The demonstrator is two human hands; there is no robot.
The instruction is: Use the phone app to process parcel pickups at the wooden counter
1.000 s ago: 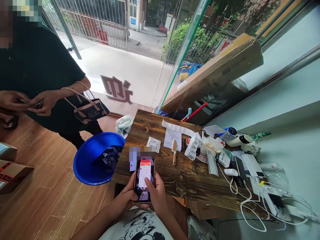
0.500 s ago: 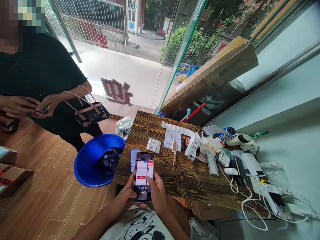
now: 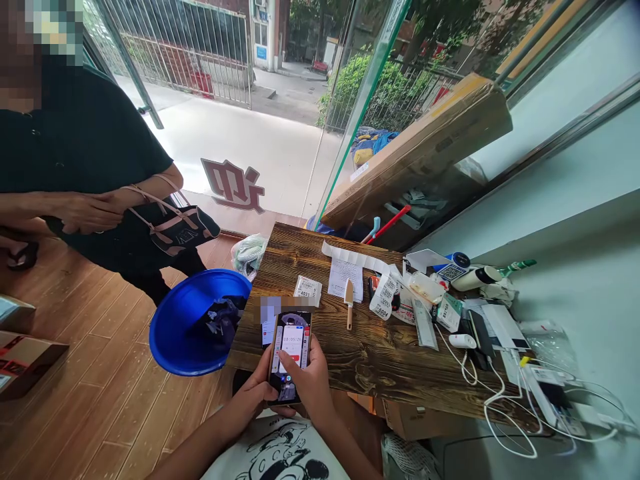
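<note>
A smartphone with a lit screen sits upright between both my hands, just over the near edge of the dark wooden table. My left hand wraps the phone's left side and bottom. My right hand grips its right side, thumb lying on the screen. A small card lies on the table just behind the phone.
A person in black with a handbag stands at the left, hands together. A blue basin with dark scraps sits left of the table. Labels, a receipt, a small wooden-handled knife, scanners and white cables crowd the table's right.
The phone's screen changed from a red-and-white page to a darker one, and my right thumb shifted on it. The standing person's hands drew closer together.
</note>
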